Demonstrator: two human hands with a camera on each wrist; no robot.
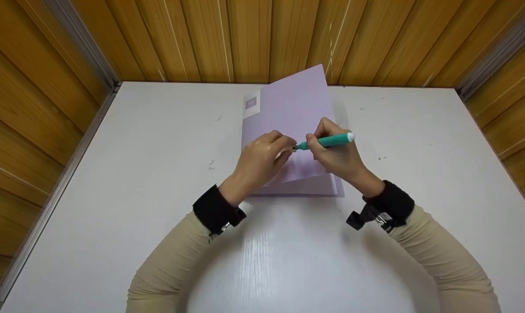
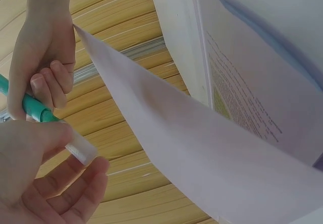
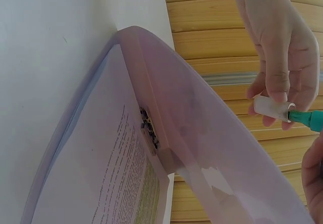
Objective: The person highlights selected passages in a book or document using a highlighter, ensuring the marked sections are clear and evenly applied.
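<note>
Marker point(image 1: 329, 141) gripped in right hand point(image 1: 338, 152), left hand point(image 1: 262, 158) pinching its cap point(image 3: 272, 106); both above folder point(image 1: 288, 117), cover lifted, on table point(image 1: 114, 174).

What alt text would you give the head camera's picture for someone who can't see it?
Two hands meet over a half-open lilac folder on a white table: the right hand grips a teal marker, and the left hand pinches its cap end. Wood-panelled walls surround the table.

A teal marker point(image 1: 327, 141) with a white cap point(image 3: 272, 108), over a lilac folder point(image 1: 288, 113).
</note>
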